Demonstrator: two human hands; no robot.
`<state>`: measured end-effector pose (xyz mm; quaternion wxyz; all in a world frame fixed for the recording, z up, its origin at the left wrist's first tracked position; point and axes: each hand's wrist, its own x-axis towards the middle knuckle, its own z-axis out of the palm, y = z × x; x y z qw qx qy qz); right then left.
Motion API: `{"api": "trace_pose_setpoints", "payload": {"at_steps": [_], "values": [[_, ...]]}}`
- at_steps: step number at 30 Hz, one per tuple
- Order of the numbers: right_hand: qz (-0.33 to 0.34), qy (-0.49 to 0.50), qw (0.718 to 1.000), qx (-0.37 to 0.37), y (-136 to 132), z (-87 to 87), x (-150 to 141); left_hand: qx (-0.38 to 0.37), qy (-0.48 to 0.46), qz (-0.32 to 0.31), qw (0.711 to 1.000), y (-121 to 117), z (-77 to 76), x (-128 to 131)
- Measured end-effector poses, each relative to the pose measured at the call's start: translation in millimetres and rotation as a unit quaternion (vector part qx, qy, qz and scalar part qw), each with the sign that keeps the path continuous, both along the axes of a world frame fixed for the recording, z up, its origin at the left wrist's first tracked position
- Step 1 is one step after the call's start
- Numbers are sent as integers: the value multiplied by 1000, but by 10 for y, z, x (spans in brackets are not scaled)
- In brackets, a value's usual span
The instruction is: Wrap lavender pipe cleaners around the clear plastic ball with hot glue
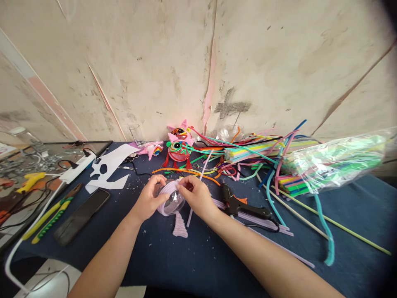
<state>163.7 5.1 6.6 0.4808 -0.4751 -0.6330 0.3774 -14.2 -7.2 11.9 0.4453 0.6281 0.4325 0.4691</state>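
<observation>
Holding a clear plastic ball (176, 203), ringed with lilac pipe cleaners (169, 188), at mid-table (198, 256); gripping its left side with left hand (151, 199), pinching the lilac coil's top with right hand (196, 197), near a black glue gun (240, 206).

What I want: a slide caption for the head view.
Left grip and right grip on a clear, round, plastic-looking shell partly wrapped in fuzzy lilac strips.

Stained pale wall (149, 58) behind dark-blue table (192, 265).

Front cloth (186, 265) lies free; rightward of the hands (199, 198), 1 glue gun (235, 205) obstructs.
</observation>
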Motion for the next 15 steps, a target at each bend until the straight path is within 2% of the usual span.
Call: {"api": "trace_pose_setpoints", "payload": {"at_steps": [11, 15], "values": [[-17, -10, 999, 26, 5, -59, -21, 9, -15, -10, 1000, 23, -48, -51], [-17, -8, 999, 34, -4, -60, -32, 2, -21, 7, 1000, 53, -57, -79]]}}
